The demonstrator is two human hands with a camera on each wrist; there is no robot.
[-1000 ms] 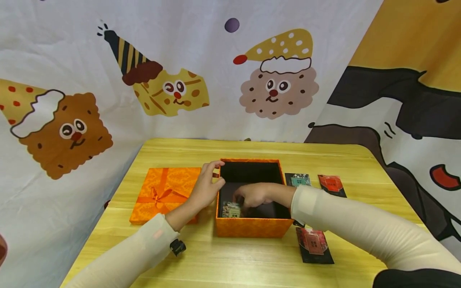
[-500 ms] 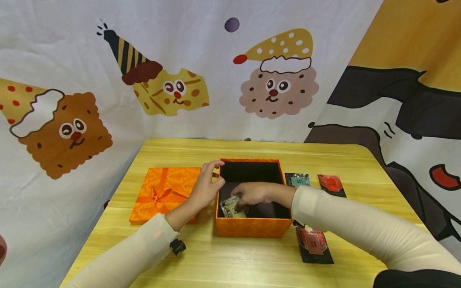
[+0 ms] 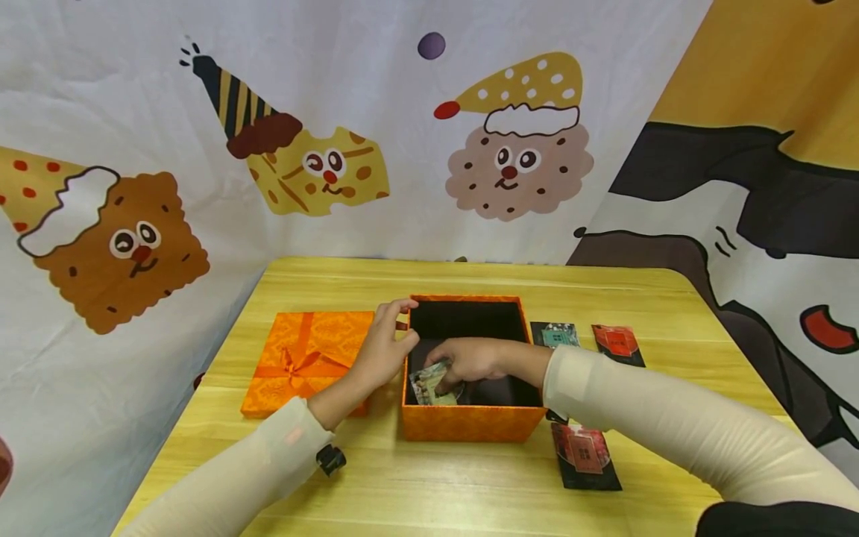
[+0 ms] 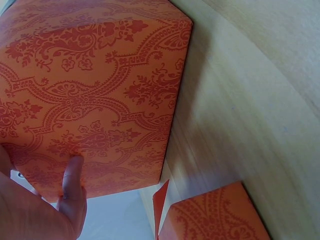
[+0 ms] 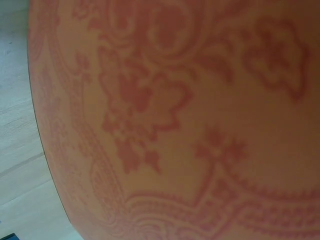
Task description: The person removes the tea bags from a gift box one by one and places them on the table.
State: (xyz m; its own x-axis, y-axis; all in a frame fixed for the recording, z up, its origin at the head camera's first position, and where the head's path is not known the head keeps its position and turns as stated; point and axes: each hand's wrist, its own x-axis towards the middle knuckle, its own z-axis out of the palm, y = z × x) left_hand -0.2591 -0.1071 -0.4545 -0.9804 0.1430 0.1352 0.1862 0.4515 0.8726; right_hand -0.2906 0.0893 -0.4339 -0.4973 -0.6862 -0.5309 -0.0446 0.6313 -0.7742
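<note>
On yellow wooden table point(image 3: 470, 485), backed by cartoon-printed cloth point(image 3: 201, 149): open orange box point(image 3: 470, 424) with dark lining, standing at the middle. Just left of it, flat on the wood, orange lid point(image 3: 305, 358) with ribbon bow. To the right of the box, three dark sachets: teal-printed sachet point(image 3: 555, 335) and red-printed sachet point(image 3: 617, 341) side by side at the far right corner, third sachet point(image 3: 584, 456) nearer, beside the front right corner. Reaching over the right wall into the box, right hand point(image 3: 470, 360), fingers curled and pinching a small printed packet point(image 3: 429, 382), tilted, low against the front left inside corner. Resting against the box's left wall, left hand point(image 3: 382, 350), fingers bent over the rim, thumb pressed on the patterned outer face.
</note>
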